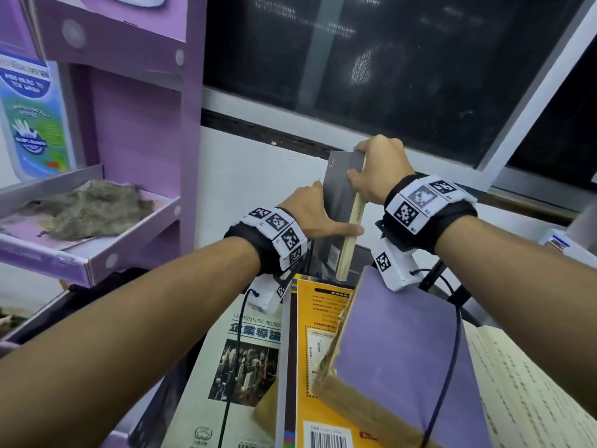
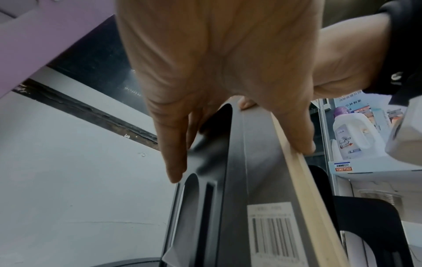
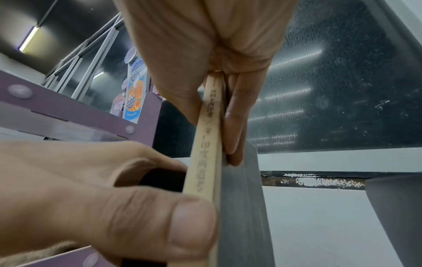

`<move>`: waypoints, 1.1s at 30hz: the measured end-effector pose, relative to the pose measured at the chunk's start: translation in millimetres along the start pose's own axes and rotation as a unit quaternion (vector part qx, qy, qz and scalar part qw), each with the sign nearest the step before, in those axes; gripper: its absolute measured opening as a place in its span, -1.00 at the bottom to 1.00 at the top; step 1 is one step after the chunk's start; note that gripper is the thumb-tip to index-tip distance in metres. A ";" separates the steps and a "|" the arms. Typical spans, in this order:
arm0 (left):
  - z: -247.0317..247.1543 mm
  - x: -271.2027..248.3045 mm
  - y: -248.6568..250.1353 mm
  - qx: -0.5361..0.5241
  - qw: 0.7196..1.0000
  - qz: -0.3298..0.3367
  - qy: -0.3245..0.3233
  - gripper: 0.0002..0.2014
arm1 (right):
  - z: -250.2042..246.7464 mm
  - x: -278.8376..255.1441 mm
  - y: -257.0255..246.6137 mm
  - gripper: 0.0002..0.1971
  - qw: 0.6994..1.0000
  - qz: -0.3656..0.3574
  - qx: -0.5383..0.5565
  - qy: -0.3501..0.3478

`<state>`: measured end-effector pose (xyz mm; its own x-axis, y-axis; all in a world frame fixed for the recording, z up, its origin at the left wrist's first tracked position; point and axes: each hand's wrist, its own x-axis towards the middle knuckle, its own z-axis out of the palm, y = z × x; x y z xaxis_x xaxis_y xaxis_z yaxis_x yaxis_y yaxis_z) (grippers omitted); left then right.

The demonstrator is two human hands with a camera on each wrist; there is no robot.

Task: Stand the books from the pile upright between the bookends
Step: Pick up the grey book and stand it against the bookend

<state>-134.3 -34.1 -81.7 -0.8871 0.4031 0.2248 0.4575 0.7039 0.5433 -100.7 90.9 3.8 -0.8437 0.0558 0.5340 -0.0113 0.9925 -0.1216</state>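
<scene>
A thin grey book with a tan spine and a barcode stands nearly upright, and both hands hold it. My right hand pinches its top edge, thumb on one cover and fingers on the other. My left hand holds it lower, thumb on the spine and fingers down the far side against a black bookend. A second black bookend stands to the right. The pile lies in front: a pale green book, a yellow book and a purple book.
A purple cardboard rack with a brown cloth on its shelf stands close on the left. Behind the book are a white wall and a dark window. An open book lies at the right. A white detergent bottle is beyond the bookends.
</scene>
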 end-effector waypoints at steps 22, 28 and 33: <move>7.8 9.7 -24.0 -0.074 0.997 0.021 -0.028 0.37 | 6.5 -2.9 -16.9 -0.74 0.999 0.018 -0.019 -0.039; 6.1 10.2 -19.5 -0.064 0.997 0.037 -0.035 0.08 | 4.1 -4.0 -18.1 -0.70 0.999 0.010 -0.021 -0.041; 3.2 6.6 -19.2 -0.074 0.996 0.029 -0.043 0.26 | 0.7 -5.4 -17.6 -0.75 0.998 0.011 -0.036 -0.040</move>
<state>-148.8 -43.1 -93.2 -0.8478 0.4937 0.1935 0.4889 0.5863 0.6459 -96.3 73.1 2.5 -0.8834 0.0724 0.4629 0.0443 0.9965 -0.0713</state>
